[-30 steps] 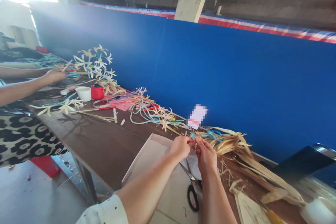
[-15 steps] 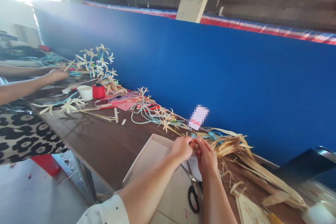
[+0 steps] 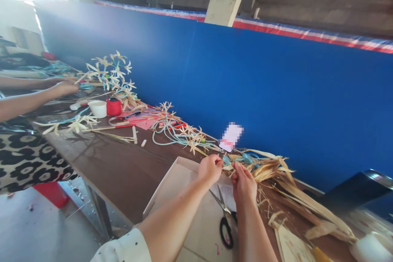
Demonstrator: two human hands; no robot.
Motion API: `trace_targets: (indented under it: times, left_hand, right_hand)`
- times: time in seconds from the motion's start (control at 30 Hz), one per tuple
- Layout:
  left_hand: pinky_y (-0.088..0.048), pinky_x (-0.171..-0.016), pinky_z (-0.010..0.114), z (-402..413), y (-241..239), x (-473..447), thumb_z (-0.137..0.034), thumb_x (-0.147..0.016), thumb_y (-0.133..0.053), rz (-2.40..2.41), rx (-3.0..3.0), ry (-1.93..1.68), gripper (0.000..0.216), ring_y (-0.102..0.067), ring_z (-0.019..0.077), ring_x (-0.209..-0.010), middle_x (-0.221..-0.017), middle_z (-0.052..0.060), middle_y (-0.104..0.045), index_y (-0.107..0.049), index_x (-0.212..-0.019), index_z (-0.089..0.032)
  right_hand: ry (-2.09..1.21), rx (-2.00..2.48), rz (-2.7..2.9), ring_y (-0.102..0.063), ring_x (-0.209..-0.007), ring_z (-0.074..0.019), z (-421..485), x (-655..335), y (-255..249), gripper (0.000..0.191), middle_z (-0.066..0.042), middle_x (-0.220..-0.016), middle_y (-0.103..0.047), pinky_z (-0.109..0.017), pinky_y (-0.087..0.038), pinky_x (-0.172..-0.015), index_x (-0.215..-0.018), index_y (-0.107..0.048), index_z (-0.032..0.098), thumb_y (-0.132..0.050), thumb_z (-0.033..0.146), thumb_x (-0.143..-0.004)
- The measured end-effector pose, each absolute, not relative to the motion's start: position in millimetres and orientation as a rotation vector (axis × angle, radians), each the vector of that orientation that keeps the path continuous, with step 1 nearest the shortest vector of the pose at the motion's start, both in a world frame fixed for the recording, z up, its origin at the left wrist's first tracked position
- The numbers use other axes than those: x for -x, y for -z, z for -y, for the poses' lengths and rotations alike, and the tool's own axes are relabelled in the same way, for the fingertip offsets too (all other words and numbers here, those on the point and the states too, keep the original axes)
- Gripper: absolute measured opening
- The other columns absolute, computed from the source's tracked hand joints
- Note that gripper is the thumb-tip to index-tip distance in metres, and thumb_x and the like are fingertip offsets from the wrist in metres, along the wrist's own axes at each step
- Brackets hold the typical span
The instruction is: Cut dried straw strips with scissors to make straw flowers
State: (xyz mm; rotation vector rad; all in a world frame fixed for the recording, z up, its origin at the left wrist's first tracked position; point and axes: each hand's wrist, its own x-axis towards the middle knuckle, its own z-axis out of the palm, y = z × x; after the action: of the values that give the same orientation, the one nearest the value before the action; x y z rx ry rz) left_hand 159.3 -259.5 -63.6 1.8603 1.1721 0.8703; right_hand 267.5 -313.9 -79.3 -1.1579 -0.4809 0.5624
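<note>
Over the far edge of a shallow cream box [image 3: 160,184], my left hand [image 3: 211,169] is closed with its fingertips pinched. Facing it a short gap to the right, my right hand [image 3: 244,180] also makes a pinch. Whatever the fingertips hold is too small to make out. Black-handled scissors [image 3: 226,224] lie partly spread in the box below, one handle loop partly covered by my right forearm. Just behind my hands are dried tan husk strips [image 3: 270,170] and some blue strips [image 3: 247,158].
Light-blue cords [image 3: 162,137] with pale husk flowers lie farther left along the blue partition [image 3: 291,102]. A red thread spool [image 3: 114,107] and a white cup [image 3: 98,109] stand beyond. At far left, a co-worker's hand [image 3: 67,88] is busy. A dark cylinder [image 3: 359,192] sits right.
My hands have drawn apart from nearly touching, the left one shifting slightly left and the right one slightly right. The scissors and box stay in place.
</note>
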Motion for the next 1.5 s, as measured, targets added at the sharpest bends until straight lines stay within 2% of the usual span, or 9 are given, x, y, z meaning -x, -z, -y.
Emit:
trace_targets:
  times: [0.2,0.37,0.5,0.63,0.73,0.83,0.9,1.13,1.5]
  left_hand:
    - [-0.039,-0.065,0.021,258,65,-160,-0.034,-0.079,-0.045,-1.143,-1.838,-0.947,0.022,-0.057,0.0130,-0.074,-0.081,0.002,-0.066,-0.062,-0.081,-0.021]
    - [-0.039,-0.064,0.020,256,65,-160,-0.034,-0.079,-0.046,-1.118,-1.816,-0.975,0.022,-0.057,0.0128,-0.072,-0.080,0.002,-0.066,-0.063,-0.080,-0.021]
    - [-0.039,-0.064,0.020,256,64,-161,-0.034,-0.079,-0.046,-1.094,-1.815,-0.972,0.022,-0.057,0.0124,-0.073,-0.080,0.001,-0.067,-0.063,-0.080,-0.020]
    - [-0.039,-0.065,0.020,256,63,-161,-0.034,-0.079,-0.046,-1.080,-1.807,-0.956,0.022,-0.057,0.0123,-0.075,-0.081,0.001,-0.067,-0.063,-0.082,-0.020]
    - [-0.039,-0.065,0.020,257,63,-160,-0.034,-0.079,-0.046,-1.051,-1.817,-0.913,0.023,-0.057,0.0126,-0.075,-0.082,0.001,-0.067,-0.064,-0.082,-0.020]
    - [-0.039,-0.064,0.021,258,63,-159,-0.033,-0.078,-0.047,-1.029,-1.846,-0.844,0.022,-0.057,0.0134,-0.075,-0.082,0.002,-0.067,-0.065,-0.083,-0.020]
    - [-0.040,-0.065,0.021,259,62,-158,-0.033,-0.076,-0.049,-1.024,-1.868,-0.805,0.022,-0.058,0.0140,-0.075,-0.082,0.003,-0.067,-0.065,-0.082,-0.020]
    - [-0.041,-0.064,0.023,262,62,-156,-0.037,-0.076,-0.048,-0.995,-1.989,-0.763,0.025,-0.058,0.0159,-0.072,-0.078,0.005,-0.067,-0.066,-0.079,-0.020]
    - [-0.041,-0.064,0.022,264,63,-156,-0.029,-0.076,-0.048,-0.907,-2.088,-0.767,0.021,-0.058,0.0159,-0.075,-0.081,0.004,-0.067,-0.066,-0.083,-0.021]
  right_hand:
    - [-0.539,1.252,0.481,-0.043,-0.043,-0.0053,311,-264,80,0.037,-0.005,-0.073,-0.066,-0.017,-0.032,-0.034,-0.077,-0.066,0.013,-0.076,0.039,-0.053]
    - [-0.487,1.288,0.496,-0.039,-0.040,-0.0050,310,-265,82,0.035,-0.001,-0.059,-0.061,-0.018,-0.030,-0.034,-0.067,-0.061,0.014,-0.076,0.042,-0.052]
    - [-0.412,1.330,0.560,-0.042,-0.041,-0.0072,310,-265,83,0.035,-0.001,-0.057,-0.060,-0.020,-0.033,-0.037,-0.071,-0.063,0.014,-0.074,0.043,-0.054]
    - [-0.378,1.346,0.644,-0.045,-0.046,-0.0086,310,-259,84,0.036,-0.001,-0.064,-0.062,-0.021,-0.037,-0.041,-0.084,-0.066,0.017,-0.071,0.042,-0.059]
    - [-0.414,1.297,0.685,-0.046,-0.050,-0.0085,311,-256,83,0.040,-0.003,-0.080,-0.064,-0.020,-0.038,-0.044,-0.095,-0.065,0.019,-0.066,0.044,-0.063]
    - [-0.495,1.210,0.676,-0.047,-0.052,-0.0076,312,-255,81,0.045,-0.005,-0.094,-0.064,-0.020,-0.038,-0.045,-0.101,-0.064,0.019,-0.066,0.044,-0.064]
    - [-0.548,1.176,0.653,-0.047,-0.052,-0.0071,313,-255,80,0.046,-0.005,-0.095,-0.063,-0.019,-0.038,-0.045,-0.102,-0.063,0.019,-0.067,0.043,-0.063]
    - [-0.654,1.135,0.594,-0.043,-0.047,-0.0056,312,-256,79,0.036,0.000,-0.071,-0.062,-0.017,-0.034,-0.041,-0.090,-0.066,0.017,-0.074,0.031,-0.057]
    - [-0.739,1.051,0.560,-0.038,-0.045,-0.0019,314,-262,81,0.027,0.002,-0.072,-0.059,-0.014,-0.029,-0.036,-0.079,-0.063,0.017,-0.074,0.030,-0.058]
